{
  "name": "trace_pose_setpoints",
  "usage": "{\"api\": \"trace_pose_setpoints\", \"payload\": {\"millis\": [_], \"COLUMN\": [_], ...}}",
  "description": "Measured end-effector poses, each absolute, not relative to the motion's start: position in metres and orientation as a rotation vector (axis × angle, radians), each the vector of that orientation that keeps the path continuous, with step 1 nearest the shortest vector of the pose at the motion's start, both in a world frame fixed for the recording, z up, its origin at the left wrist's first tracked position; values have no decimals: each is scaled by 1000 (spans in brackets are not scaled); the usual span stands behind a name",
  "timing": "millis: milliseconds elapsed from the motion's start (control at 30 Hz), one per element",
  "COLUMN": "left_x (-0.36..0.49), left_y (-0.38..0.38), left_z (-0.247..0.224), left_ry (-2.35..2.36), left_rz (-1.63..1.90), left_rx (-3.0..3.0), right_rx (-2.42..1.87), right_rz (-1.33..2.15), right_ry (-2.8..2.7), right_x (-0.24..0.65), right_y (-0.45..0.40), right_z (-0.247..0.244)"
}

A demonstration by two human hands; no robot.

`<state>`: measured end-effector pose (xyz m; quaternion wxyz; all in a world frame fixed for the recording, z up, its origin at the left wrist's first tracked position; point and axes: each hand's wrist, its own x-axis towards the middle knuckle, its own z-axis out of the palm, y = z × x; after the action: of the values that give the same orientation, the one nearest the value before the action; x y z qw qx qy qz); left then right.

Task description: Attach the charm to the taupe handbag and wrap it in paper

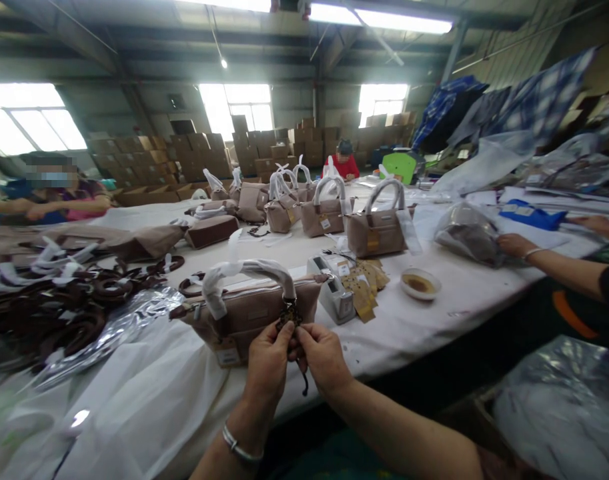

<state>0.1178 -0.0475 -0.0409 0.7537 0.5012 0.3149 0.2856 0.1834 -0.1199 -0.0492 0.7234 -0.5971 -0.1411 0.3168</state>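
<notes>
A taupe handbag (259, 315) with wrapped handles stands upright at the front edge of the white-covered table. At its right front, my left hand (270, 360) pinches a small dark charm (288, 313) hanging near the handle base. My right hand (324, 357) is closed on the same charm from the other side, fingertips touching those of my left hand. A dark cord (305, 383) dangles below the fingers. The charm's details are partly hidden by my fingers. A brown paper tag (227, 355) hangs on the bag's front.
Brown straps (79, 300) lie piled at left. Behind the bag are a grey device (337, 297), paper tags (367, 283) and a shallow dish (421, 284). More handbags (377, 233) stand farther back. At right, another person's hand (515, 245) touches a plastic-covered bag (469, 233).
</notes>
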Motion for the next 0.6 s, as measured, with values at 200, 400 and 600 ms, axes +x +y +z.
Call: {"api": "trace_pose_setpoints", "payload": {"millis": [200,400,600], "left_x": [113,124,120], "left_y": [-35,-41,-35], "left_z": [-46,-46,-47], "left_ry": [686,668,817], "left_rz": [637,648,634], "left_rx": [1172,1003,1093], "right_rx": [-1717,-1693,-1927], "right_rz": [335,179,60], "right_ry": [-847,-892,-1053], "right_x": [201,199,195], "right_y": [-135,-138,-136], "right_z": [-47,-50,-52]}}
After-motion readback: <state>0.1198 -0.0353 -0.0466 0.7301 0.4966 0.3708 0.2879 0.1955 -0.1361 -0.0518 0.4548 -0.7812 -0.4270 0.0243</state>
